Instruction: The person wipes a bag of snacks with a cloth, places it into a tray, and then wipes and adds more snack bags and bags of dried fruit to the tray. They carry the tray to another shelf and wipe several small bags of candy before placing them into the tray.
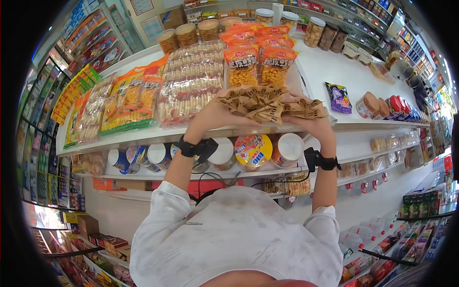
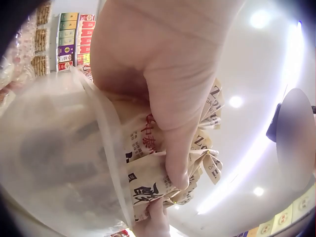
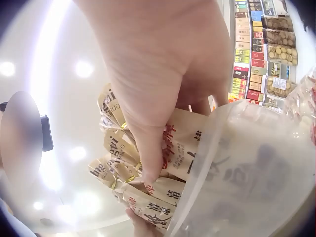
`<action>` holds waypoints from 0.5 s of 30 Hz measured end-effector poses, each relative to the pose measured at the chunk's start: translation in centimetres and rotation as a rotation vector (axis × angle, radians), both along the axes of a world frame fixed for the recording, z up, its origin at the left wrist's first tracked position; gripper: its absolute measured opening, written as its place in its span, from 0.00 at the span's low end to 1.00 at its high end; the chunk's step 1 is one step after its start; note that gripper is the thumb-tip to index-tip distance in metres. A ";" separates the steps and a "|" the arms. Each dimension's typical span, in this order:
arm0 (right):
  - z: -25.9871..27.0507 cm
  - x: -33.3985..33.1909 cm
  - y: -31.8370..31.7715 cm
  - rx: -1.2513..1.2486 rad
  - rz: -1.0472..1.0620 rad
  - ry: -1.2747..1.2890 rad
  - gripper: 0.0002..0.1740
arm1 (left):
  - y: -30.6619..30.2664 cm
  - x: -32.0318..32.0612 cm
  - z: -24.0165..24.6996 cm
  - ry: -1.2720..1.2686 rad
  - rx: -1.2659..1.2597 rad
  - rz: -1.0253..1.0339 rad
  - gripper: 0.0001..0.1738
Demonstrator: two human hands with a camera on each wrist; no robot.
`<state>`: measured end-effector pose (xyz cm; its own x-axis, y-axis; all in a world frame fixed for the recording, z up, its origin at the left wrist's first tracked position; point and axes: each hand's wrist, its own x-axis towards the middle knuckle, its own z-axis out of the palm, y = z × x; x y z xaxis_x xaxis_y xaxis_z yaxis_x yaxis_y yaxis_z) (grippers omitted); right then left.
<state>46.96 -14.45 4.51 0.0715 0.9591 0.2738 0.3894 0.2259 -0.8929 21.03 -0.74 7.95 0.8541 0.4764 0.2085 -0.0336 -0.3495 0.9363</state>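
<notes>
Both hands grip a bunch of brown printed paper bags (image 1: 267, 106) from opposite sides, over the front of the white counter in the head view. My left hand (image 1: 217, 115) holds the left side, its thumb (image 2: 177, 168) pressed along the printed paper in the left wrist view. On the other side my right hand (image 1: 311, 123) holds the bunch, thumb (image 3: 148, 160) across the bags in the right wrist view. Yellow ties (image 3: 131, 178) cinch the bag necks. A translucent plastic wall (image 2: 54, 153) stands close against the bags, with dark print showing through it.
Orange snack bags (image 1: 277, 62) stand just behind the hands. Clear packs of skewered snacks (image 1: 189, 79) lie to the left. A purple packet (image 1: 338, 98) and several round tubs (image 1: 368, 104) sit to the right. Large lidded tubs (image 1: 253, 150) fill the shelf below the counter edge.
</notes>
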 end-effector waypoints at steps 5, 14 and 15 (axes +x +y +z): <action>0.0 -0.9 -0.2 0.100 -0.063 -0.008 0.25 | 1.3 -0.5 -1.4 0.025 0.091 0.007 0.29; 1.8 -2.1 -1.5 0.147 0.134 0.139 0.36 | 0.4 -1.3 -1.1 -0.036 0.066 -0.151 0.50; 2.0 -2.2 -1.8 0.100 0.141 0.228 0.37 | 0.2 -1.3 -0.6 -0.026 0.043 -0.162 0.50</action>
